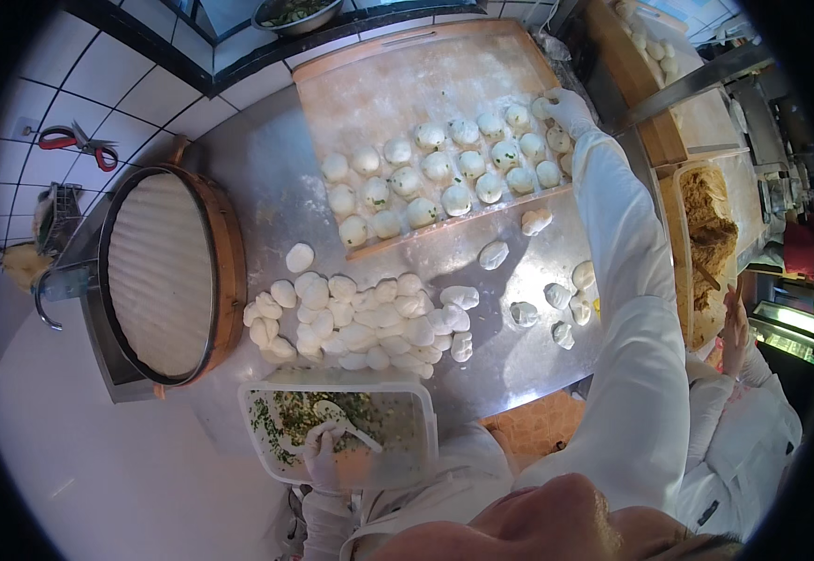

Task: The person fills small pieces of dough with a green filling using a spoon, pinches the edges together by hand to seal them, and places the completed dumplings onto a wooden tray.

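Observation:
My gloved right hand (569, 111) reaches to the far right corner of a floured wooden board (414, 66). Its fingers are on a round filled bun (541, 107) at the end of the back row. Several rows of similar stuffed dough buns (437, 166) sit on the board, some showing green flecks. My gloved left hand (321, 454) is over a clear plastic tub (429, 421) of chopped green filling (280, 421). Its curled fingers are beside a white spoon (361, 435) in the tub; whether they grip it is unclear.
Many dough pieces (358, 335) are heaped on the steel table (266, 168), with a few loose ones (494, 255) to their right. A round lined steamer (161, 273) stands at left, below wall-hung scissors (78, 144). Another person's hand (734, 329) is near a tub of brown filling (708, 210).

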### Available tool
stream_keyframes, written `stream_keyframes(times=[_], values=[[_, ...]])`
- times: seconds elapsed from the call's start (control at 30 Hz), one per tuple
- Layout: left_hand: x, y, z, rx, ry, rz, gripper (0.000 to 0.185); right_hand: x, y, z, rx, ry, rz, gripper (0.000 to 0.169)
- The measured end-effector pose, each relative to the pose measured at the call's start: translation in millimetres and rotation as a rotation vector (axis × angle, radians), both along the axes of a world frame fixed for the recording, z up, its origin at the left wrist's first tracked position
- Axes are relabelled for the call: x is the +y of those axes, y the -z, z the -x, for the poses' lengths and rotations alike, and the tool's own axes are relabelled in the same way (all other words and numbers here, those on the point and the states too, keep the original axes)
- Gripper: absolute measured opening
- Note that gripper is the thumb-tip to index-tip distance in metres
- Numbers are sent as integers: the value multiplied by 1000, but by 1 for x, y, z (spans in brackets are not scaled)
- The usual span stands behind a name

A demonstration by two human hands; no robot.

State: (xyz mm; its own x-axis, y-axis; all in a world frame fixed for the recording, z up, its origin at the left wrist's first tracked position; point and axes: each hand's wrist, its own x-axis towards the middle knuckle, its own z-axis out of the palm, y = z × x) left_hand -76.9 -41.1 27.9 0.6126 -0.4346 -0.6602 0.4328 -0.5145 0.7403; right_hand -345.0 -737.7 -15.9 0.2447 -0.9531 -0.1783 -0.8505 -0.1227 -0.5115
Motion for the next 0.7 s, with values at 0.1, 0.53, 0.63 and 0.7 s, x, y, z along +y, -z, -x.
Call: stream_keyframes(times=[0.1,0.53,0.63,0.7], values=[[-10,-4,3,-8,12,-5,17,7,8,14,143,-267,199,37],[-30,-6,11,-730,611,-132,14,259,-16,-14,-305,-109,203,32],[-25,-3,8,-680,651,-34,23,317,-1,-38,-194,-81,273,29],[-42,-17,12,-696,719,19,28,337,7,-37,-259,-31,265,25]])
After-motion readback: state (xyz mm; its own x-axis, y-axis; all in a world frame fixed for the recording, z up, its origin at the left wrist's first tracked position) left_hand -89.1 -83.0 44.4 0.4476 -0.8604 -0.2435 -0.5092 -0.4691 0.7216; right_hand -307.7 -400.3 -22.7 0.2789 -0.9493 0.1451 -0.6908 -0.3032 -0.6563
